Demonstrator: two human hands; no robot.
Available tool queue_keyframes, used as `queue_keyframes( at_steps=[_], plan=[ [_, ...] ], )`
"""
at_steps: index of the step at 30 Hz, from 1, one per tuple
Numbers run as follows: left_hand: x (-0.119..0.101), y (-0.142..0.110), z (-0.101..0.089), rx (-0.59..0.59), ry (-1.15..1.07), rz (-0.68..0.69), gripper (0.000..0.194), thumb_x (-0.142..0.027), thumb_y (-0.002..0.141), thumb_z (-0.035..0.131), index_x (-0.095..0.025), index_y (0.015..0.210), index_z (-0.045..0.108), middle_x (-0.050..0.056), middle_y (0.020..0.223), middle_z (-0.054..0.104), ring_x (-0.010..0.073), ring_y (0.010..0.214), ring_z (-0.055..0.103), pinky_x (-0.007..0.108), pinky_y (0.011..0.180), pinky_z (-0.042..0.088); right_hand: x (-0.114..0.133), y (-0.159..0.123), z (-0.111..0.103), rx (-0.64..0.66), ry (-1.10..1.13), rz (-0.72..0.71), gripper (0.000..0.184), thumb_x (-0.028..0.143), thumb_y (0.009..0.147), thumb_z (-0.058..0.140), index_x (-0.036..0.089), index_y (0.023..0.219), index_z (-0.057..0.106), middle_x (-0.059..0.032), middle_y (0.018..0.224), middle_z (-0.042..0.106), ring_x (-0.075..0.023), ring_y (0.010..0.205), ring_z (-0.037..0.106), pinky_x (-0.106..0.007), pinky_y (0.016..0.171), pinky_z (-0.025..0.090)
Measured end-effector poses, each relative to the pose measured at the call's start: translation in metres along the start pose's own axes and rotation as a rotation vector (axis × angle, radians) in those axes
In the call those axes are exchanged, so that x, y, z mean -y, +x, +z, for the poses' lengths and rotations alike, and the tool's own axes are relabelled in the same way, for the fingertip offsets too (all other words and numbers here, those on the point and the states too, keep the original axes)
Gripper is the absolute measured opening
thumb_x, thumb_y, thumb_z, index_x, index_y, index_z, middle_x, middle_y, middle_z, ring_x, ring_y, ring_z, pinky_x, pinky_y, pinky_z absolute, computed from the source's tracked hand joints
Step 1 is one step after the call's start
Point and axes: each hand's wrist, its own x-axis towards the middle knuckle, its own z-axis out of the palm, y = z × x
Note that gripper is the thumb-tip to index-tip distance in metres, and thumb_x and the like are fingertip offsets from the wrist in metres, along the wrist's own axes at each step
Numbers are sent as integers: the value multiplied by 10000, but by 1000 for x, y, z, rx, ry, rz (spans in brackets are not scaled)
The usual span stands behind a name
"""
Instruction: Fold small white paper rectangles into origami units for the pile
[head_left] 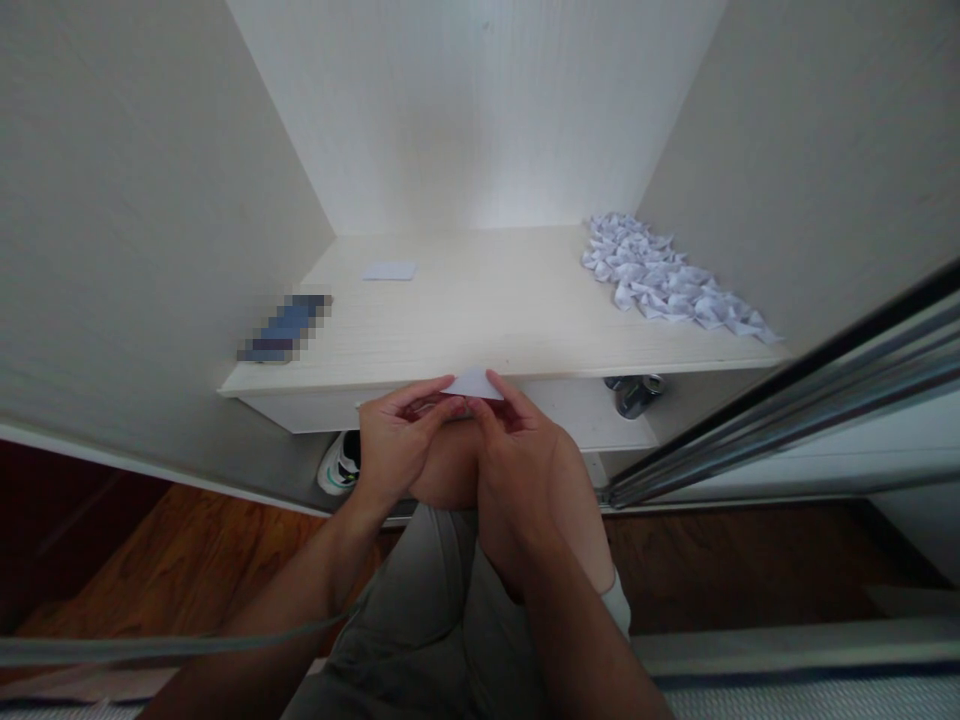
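A small piece of folded white paper (474,384) is held between my two hands, just in front of the shelf's front edge and above my knees. My left hand (401,435) pinches its left side with thumb and fingers. On the right side, my right hand (517,445) grips it the same way, and both thumbs meet near its lower edge. Farther back on the white shelf (480,300) lies a flat stack or sheet of white paper (389,271). A heap of many folded white paper pieces (664,270) spreads along the shelf's right side.
A blurred-out blue, phone-like object (286,328) lies at the shelf's left. Below are a dark can (637,396) in the right compartment and a white-and-black shoe (340,465) at left. Cabinet walls rise on both sides, with a sliding-door track (750,410) at right.
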Motion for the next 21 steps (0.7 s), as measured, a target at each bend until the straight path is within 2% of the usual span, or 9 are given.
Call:
queue_keyframes(
  at_steps=[5,10,15,21],
  plan=[
    [-2,-2,3,-20,-15,9,289,-272,696,909,-176,959,840,64,857,840,223,769,809,367,815,679,3,-1,1,6,-16,13,351,272,894,699,272,1237,776,-93,1245,786,-273,1146,742,-426,1007,586],
    [-2,-5,10,-41,-24,59,275,-267,697,908,-164,941,832,67,874,835,219,783,804,366,807,681,5,-5,4,-29,113,84,357,299,877,721,284,1230,770,-78,1160,806,-263,1036,765,-433,947,603],
    [1,-10,19,-83,-3,101,225,-264,733,876,-157,924,824,69,894,828,220,811,796,360,794,681,5,-10,11,-113,297,109,357,293,857,726,300,1213,754,-58,1100,808,-255,1024,763,-391,840,620],
    [-1,-18,26,-98,168,249,103,-227,821,792,-195,911,829,55,937,826,208,875,783,330,793,664,4,-9,16,-243,222,74,268,291,870,686,268,1125,768,-68,1067,809,-246,982,757,-381,841,600]
  ],
)
